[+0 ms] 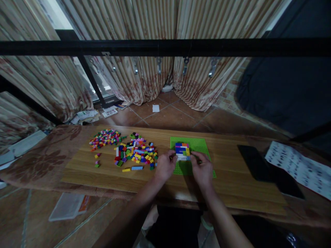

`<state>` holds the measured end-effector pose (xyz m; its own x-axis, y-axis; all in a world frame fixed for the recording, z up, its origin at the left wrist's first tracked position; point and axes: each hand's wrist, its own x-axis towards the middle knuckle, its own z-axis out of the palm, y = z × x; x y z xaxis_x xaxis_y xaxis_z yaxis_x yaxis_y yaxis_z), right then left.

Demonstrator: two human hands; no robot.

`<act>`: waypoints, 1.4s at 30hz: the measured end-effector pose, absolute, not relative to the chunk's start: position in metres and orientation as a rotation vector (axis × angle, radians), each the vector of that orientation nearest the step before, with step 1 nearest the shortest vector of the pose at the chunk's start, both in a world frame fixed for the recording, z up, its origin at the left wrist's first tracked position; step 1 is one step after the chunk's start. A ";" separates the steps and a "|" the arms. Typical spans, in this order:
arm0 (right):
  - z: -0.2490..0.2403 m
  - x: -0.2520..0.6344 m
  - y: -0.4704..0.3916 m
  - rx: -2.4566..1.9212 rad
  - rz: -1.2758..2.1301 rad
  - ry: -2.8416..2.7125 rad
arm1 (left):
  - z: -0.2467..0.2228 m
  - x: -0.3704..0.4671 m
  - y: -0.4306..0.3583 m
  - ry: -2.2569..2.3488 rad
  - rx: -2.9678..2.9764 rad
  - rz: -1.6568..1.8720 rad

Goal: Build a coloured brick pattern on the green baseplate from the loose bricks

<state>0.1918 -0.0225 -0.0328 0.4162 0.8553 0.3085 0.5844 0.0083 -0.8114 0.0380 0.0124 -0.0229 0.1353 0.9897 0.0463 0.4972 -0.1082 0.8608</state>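
Observation:
A flat build of toy building bricks (182,151) in blue, purple, orange, yellow and white sits on a green studded baseplate (201,145). At its near left edge, my left hand (166,166) is closed, thumb and fingers pinched against the white bricks (182,157). My right hand (203,169) grips the opposite near side, by the yellow and light blue bricks, with its fingers curled in. My fingers partly hide the build's sides, and any single loose brick between the fingertips is too small to make out.
Left of the baseplate lie a pile of mixed bricks (137,151) and a pile of tiny pieces (106,137). A long blue brick (137,168) lies near them. Right on the wooden board (227,189) are a dark flat object (254,162) and a printed sheet (297,165). A black rail (165,47) crosses beyond.

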 end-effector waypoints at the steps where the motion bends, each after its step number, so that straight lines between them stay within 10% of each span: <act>1: -0.036 0.194 -0.022 -1.685 0.382 -1.217 | -0.024 0.039 0.013 1.455 1.706 0.878; 33: -0.041 0.186 0.002 -1.800 0.509 -1.037 | -0.017 0.049 0.028 1.468 1.138 0.885; 42: -0.034 0.200 -0.058 -1.655 0.670 -0.807 | -0.009 -0.066 -0.025 1.615 1.591 1.062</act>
<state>0.1998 -0.0580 -0.0335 0.6047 0.7963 -0.0169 0.1634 -0.1448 -0.9759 -0.0663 -0.0252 -0.0093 -0.0750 0.9920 0.1016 0.4867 -0.0525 0.8720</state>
